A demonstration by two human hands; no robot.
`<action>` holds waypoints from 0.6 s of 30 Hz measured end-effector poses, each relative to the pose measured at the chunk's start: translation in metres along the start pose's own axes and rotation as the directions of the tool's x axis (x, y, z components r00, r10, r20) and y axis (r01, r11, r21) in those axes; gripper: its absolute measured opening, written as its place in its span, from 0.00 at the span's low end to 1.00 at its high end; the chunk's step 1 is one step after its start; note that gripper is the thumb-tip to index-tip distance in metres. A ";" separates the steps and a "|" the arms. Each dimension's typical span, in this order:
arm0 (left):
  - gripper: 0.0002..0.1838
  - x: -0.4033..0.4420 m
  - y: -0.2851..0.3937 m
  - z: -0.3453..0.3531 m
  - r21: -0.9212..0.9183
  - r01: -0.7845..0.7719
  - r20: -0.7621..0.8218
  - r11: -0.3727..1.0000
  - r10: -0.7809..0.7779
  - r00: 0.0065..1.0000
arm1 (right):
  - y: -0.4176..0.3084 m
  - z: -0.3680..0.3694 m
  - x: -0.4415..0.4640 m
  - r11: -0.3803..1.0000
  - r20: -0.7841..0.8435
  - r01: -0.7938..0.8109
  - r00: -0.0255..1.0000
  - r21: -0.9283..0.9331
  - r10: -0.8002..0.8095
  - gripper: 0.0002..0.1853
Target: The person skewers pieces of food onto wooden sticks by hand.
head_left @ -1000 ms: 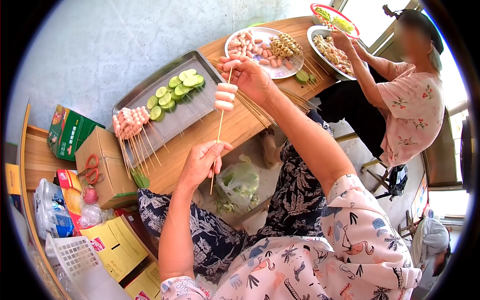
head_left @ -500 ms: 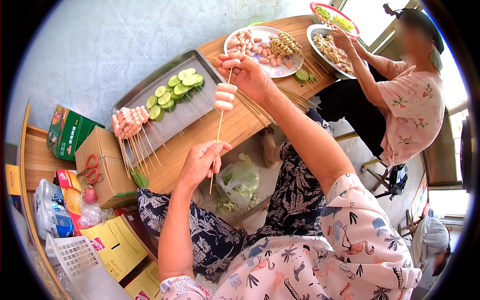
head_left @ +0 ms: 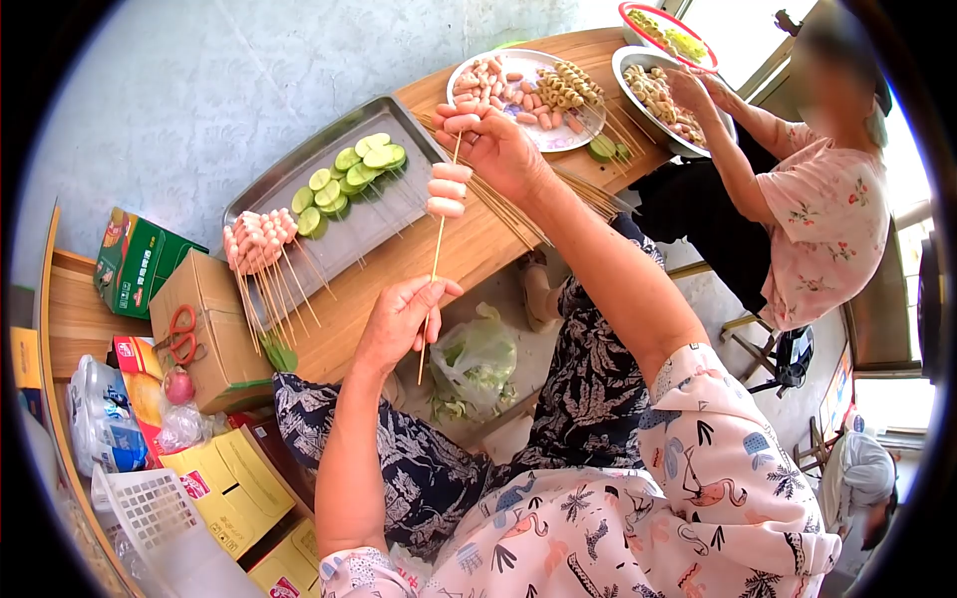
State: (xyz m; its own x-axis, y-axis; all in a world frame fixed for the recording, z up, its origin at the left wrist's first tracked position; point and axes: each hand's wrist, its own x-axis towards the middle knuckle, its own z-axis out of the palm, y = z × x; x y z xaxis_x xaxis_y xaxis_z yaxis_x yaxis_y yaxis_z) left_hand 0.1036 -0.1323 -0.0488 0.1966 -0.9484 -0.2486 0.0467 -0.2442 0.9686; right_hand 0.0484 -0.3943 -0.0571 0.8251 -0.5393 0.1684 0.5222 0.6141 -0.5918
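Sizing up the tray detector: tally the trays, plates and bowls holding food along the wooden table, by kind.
Metal tray: 1
Round white plate: 1
Metal bowl: 1
Red-rimmed bowl: 1
Total: 4

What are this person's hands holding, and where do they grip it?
The left hand grips a thin skewer near its lower end; the right hand holds a small sausage at the skewer's upper tip.
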 end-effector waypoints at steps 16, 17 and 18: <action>0.23 0.001 -0.001 -0.001 -0.019 0.000 0.007 1.000 0.000 1.000 | 0.004 0.007 -0.003 0.990 0.006 0.061 0.998 -0.131 -0.061 0.10; 0.23 0.001 -0.001 -0.001 -0.019 0.001 0.007 1.000 -0.001 1.000 | 0.003 0.007 -0.003 0.988 0.015 0.067 0.998 -0.142 -0.065 0.11; 0.23 0.001 -0.001 -0.001 -0.025 0.001 0.010 1.000 0.000 1.000 | 0.004 0.007 -0.002 0.988 0.015 0.067 0.998 -0.141 -0.065 0.11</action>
State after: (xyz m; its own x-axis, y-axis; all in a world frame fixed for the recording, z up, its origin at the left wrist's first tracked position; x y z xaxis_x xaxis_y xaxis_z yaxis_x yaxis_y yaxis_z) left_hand 0.1049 -0.1332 -0.0501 0.1868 -0.9503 -0.2491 0.0716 -0.2397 0.9682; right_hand 0.0500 -0.3872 -0.0544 0.7925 -0.5695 0.2185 0.5403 0.4891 -0.6847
